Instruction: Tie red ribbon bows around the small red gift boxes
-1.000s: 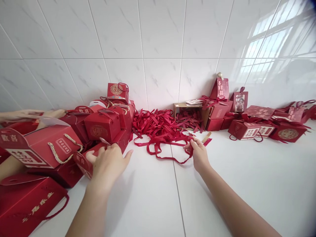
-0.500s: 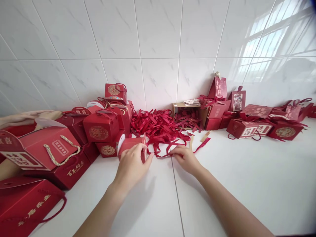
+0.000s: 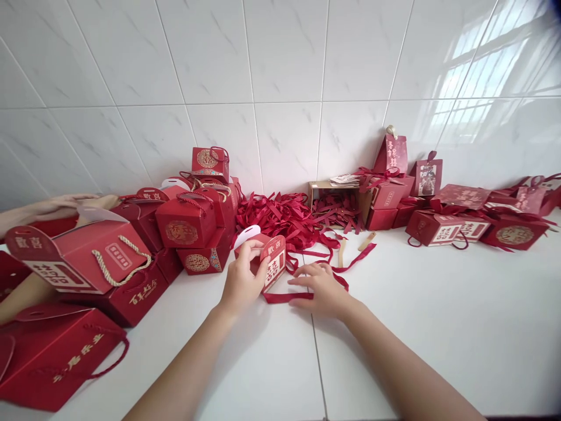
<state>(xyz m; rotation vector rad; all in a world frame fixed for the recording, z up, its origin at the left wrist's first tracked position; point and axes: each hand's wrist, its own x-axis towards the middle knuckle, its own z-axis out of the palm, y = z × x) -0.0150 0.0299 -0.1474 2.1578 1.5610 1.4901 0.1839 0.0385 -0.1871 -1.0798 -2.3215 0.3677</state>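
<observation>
A small red gift box (image 3: pixel 274 263) with a rounded top flap and a white-and-red front panel is gripped by my left hand (image 3: pixel 245 279), thumb on its front. Just right of it, my right hand (image 3: pixel 322 287) has its fingers spread above the white surface. A dark red ribbon (image 3: pixel 284 297) runs from the foot of the box under the fingers of this hand. Behind both hands lies a tangled heap of red ribbons (image 3: pixel 280 213).
Stacked red boxes (image 3: pixel 186 222) stand at the left, with a large rope-handled box (image 3: pixel 96 251) nearer. Another person's hand (image 3: pixel 52 207) touches its far side. A carton (image 3: pixel 319 188) of dark red pieces sits at the wall; more boxes (image 3: pixel 442 227) are at the right.
The small box has moved right and turned, now showing its front panel. My right hand has opened its fingers, and the ribbon now lies closer to me, by the box.
</observation>
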